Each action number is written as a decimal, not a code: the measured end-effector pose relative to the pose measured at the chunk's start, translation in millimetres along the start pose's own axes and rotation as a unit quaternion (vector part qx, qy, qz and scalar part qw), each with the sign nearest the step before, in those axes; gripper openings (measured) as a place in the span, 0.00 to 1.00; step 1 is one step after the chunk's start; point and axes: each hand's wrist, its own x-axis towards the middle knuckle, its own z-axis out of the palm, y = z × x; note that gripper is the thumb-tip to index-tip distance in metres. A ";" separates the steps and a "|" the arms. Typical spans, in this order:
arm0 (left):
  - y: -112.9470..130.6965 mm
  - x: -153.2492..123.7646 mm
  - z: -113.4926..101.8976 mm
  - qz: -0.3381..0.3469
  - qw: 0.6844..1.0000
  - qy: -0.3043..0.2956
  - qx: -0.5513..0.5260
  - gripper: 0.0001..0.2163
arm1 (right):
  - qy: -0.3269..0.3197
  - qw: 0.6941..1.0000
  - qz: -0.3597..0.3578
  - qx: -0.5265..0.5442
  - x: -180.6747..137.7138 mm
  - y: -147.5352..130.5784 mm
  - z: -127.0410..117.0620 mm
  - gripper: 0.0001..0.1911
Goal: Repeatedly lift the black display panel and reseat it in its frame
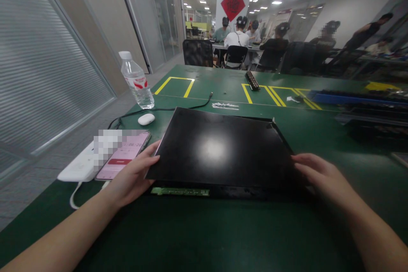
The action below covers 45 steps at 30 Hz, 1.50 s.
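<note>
Steadying the black panel [219, 148], left hand [134, 178] pinching its edge, right hand [321, 176] pressed flat; the ungripped right side could slip, knocking the phone [123, 159].

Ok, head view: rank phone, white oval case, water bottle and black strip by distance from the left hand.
1. Phone, right beside the left hand.
2. White oval case, behind the phone.
3. Water bottle, further back left.
4. Black strip, far across, right.

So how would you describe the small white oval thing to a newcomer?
On the green table, look left of the black panel, to the water bottle. Just in front of it lies a small white oval case; unlike the flat phone nearby, it is rounded.
</note>
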 end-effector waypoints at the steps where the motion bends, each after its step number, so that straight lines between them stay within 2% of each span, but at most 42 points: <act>1: 0.3 -0.3 0.3 0.000 1.000 -0.001 0.003 0.33 | 0.000 1.000 -0.004 -0.009 0.2 1.2 0.1 0.23; 14: 1.5 0.6 1.9 -0.019 1.000 -0.008 0.004 0.30 | 0.016 0.997 0.008 -0.069 0.1 12.2 2.7 0.26; 21: 4.2 -2.0 8.3 -0.010 1.000 0.007 0.019 0.31 | 0.011 0.994 -0.015 -0.112 3.3 9.7 -2.0 0.21; 32: 2.2 -3.1 4.6 -0.010 0.999 0.002 0.036 0.34 | 0.024 0.994 -0.010 -0.102 4.6 9.2 -1.6 0.17; 35: 3.3 -3.7 5.3 -0.012 0.999 -0.002 0.043 0.35 | 0.029 0.993 -0.035 -0.109 6.2 10.6 -1.8 0.16; 45: 0.9 -2.5 3.8 -0.009 0.998 -0.006 0.055 0.35 | 0.043 0.993 -0.041 -0.099 11.4 20.0 0.7 0.20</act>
